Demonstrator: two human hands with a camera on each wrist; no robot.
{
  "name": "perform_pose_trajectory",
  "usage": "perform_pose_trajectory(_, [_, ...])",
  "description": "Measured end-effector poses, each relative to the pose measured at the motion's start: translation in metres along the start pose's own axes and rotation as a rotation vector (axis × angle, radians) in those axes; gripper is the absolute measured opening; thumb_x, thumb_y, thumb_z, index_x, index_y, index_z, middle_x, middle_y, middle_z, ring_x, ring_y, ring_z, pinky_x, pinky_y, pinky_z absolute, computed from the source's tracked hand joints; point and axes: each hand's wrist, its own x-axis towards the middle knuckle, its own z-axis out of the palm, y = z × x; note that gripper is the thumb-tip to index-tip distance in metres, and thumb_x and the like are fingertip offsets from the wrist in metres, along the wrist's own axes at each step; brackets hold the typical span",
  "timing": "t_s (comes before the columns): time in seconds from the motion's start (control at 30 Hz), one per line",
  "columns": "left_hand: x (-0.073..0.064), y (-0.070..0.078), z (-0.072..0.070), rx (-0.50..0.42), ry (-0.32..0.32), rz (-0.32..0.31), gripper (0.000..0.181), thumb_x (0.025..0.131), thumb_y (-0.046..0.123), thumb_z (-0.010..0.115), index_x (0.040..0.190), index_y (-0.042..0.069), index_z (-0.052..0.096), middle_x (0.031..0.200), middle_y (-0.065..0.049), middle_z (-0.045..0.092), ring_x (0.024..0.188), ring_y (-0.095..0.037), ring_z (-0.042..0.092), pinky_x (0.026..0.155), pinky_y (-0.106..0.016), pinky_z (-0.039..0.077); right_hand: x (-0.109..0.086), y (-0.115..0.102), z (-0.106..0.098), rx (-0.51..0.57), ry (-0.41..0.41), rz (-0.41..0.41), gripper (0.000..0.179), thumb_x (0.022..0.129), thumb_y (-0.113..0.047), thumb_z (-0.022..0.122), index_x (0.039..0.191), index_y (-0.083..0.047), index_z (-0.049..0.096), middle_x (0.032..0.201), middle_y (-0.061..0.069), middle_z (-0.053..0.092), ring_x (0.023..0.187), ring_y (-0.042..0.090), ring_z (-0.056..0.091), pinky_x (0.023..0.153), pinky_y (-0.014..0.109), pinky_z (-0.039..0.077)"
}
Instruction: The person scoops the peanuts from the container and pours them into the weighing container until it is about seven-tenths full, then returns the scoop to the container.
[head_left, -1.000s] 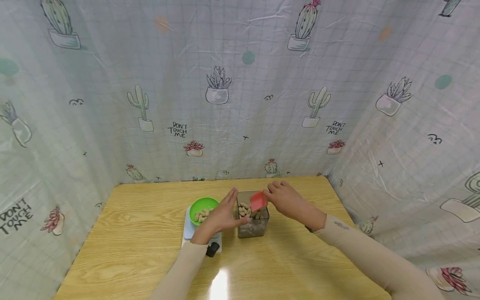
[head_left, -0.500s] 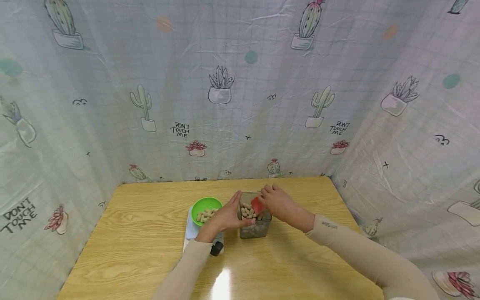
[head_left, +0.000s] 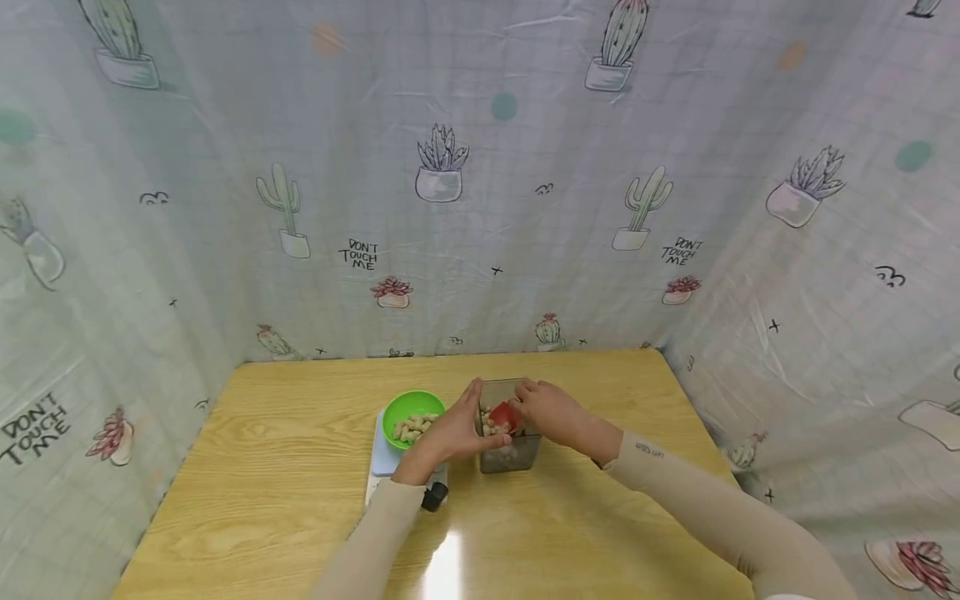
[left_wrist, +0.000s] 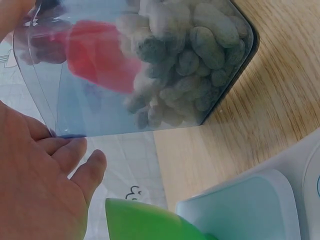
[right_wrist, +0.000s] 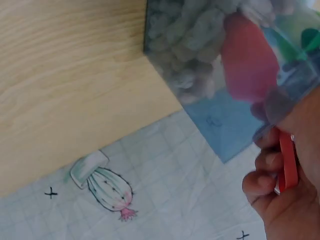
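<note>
A clear, square-sided container (head_left: 510, 458) of unshelled peanuts (left_wrist: 207, 45) stands at mid-table. My left hand (head_left: 453, 431) holds it at the left side, thumb across the near rim and fingers along the wall. With my right hand (head_left: 557, 412) I grip the handle of a red scoop (head_left: 504, 417), reaching over the container's right rim. Through the clear wall in the left wrist view, the scoop's head (left_wrist: 100, 57) sits against the peanuts. The right wrist view shows my fingers curled round its red handle (right_wrist: 288, 165).
Left of the container, a green bowl (head_left: 400, 406) with peanuts in it rests on a kitchen scale (head_left: 384, 457). A small black object (head_left: 434, 497) lies at the scale's near right corner. A cactus-print curtain (head_left: 495, 208) hangs behind the wooden table (head_left: 292, 467).
My right hand has moved left and down over the container, bringing the scoop from its right rim down into the peanuts. My left hand keeps its place on the container.
</note>
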Motion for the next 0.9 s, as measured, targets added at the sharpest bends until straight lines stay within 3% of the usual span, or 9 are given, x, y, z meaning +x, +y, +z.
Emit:
perform_pose_trajectory(0.13, [0.0,-0.001,0.0,-0.01,-0.001,0.003,0.12,0.077,0.076,0.062,0.16,0.015,-0.001,0.168,-0.006,0.003,0.149,-0.031,0.027,0.112,-0.046,0.039,0.001,0.003,0.002,0.055,0.027,-0.029,0.016,0.088,-0.019,0.074,0.104,-0.016,0.071,0.09,-0.001,0.065,0.086,0.015,0.06,0.071,0.029,0.053])
perform_pose_trajectory(0.3, [-0.002,-0.003,0.002,-0.023,0.001,-0.005,0.12,0.077,0.076,0.062,0.16,0.015,0.0,0.168,-0.006,0.004,0.149,-0.031,0.027,0.113,-0.047,0.038,0.002,0.004,0.009,0.142,0.059,0.015,0.016,0.087,-0.016,0.074,0.103,-0.014,0.072,0.09,0.0,0.066,0.084,0.016,0.06,0.076,0.03,0.055])
perform_pose_trajectory(0.57, [-0.004,-0.005,0.001,-0.033,0.002,-0.019,0.119,0.078,0.076,0.062,0.16,0.015,0.0,0.167,-0.005,0.004,0.148,-0.032,0.029,0.113,-0.048,0.038,0.003,0.003,0.005,0.284,0.108,0.037,0.01,0.086,-0.013,0.075,0.095,-0.014,0.072,0.082,0.0,0.064,0.075,0.016,0.059,0.067,0.03,0.053])
perform_pose_trajectory(0.77, [-0.004,-0.003,0.0,-0.045,-0.008,-0.023,0.119,0.078,0.076,0.062,0.16,0.018,-0.002,0.167,-0.007,0.003,0.148,-0.033,0.029,0.111,-0.05,0.039,0.009,-0.007,0.007,0.229,0.06,0.01,0.013,0.089,-0.018,0.073,0.1,-0.014,0.07,0.085,0.002,0.064,0.076,0.016,0.061,0.065,0.029,0.054])
perform_pose_trajectory(0.9, [-0.003,-0.001,-0.001,-0.038,-0.002,-0.013,0.12,0.078,0.076,0.062,0.16,0.018,-0.004,0.167,-0.007,0.003,0.148,-0.033,0.028,0.113,-0.049,0.038,0.01,-0.007,0.006,0.319,0.045,0.023,0.006,0.089,-0.016,0.072,0.094,-0.014,0.07,0.08,0.001,0.062,0.07,0.015,0.059,0.063,0.03,0.052])
